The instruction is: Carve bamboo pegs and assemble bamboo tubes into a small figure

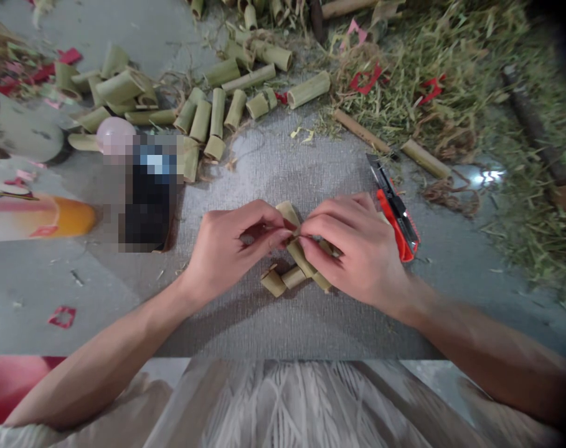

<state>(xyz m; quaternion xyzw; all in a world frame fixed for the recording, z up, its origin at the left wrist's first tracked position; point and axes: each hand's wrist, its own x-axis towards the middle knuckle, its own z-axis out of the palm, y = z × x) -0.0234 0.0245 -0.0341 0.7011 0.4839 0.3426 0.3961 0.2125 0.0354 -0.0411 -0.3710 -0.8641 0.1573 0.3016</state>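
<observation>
My left hand (238,246) and my right hand (357,246) meet over a small group of joined bamboo pieces (301,258) on the table in front of me. Thumb and forefinger of each are pinched together, the fingertips almost touching. Whatever lies between them is too small to make out. Below the fingers, a short bamboo tube (274,283) sits at the left end of the group, beside a thinner piece (294,277). My right hand hides part of the bamboo. Just right of that hand lies a red and black utility knife (398,224), its blade pointing away from me.
Cut bamboo tubes (201,121) lie in rows and heaps at the back. Green shavings (488,236) with twine cover the right side. At the left are a dark phone-like object (147,214), an orange-tipped bottle (72,216) and a larger container (25,127). Red paper scraps (63,317) are scattered about.
</observation>
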